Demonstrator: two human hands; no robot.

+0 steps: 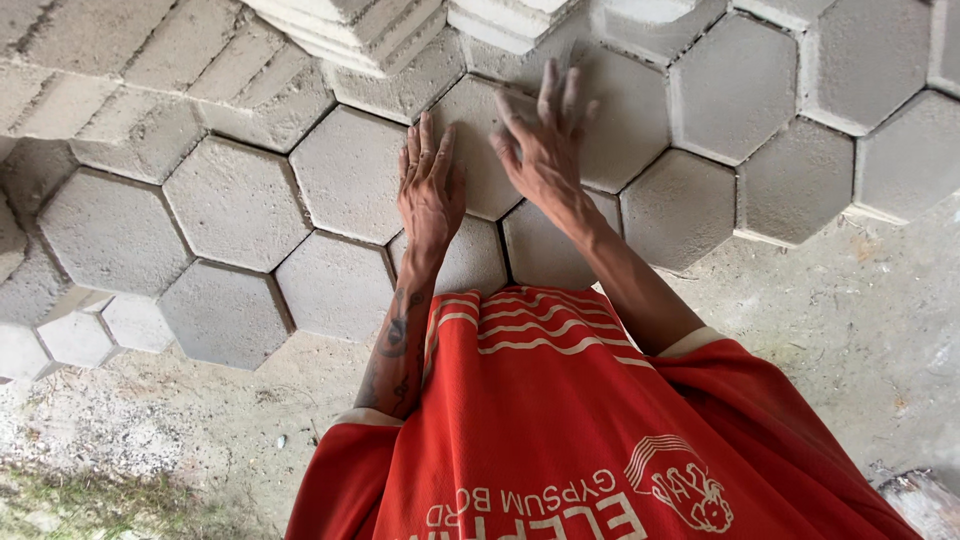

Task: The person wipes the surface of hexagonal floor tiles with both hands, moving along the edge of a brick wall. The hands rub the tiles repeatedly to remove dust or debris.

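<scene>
— Hands on stone! What do they touch?

— Both rest on one grey six-sided paving block [482,150]. It sits in the middle of a floor of blocks just like it, fitted edge to edge.

— How is the left hand [430,190]?

— It lies flat, with its fingers pressed close together, on the block's left side.

— And the right hand [540,150]?

— Its fingers are spread wide. They reach over the block's top right edge and hold nothing.

— What else is near?

— A stack of pale blocks [345,25] stands just behind. Bare sandy ground [850,320] lies in front of the laid blocks. A red shirt [580,420] with pale stripes fills the bottom.
</scene>
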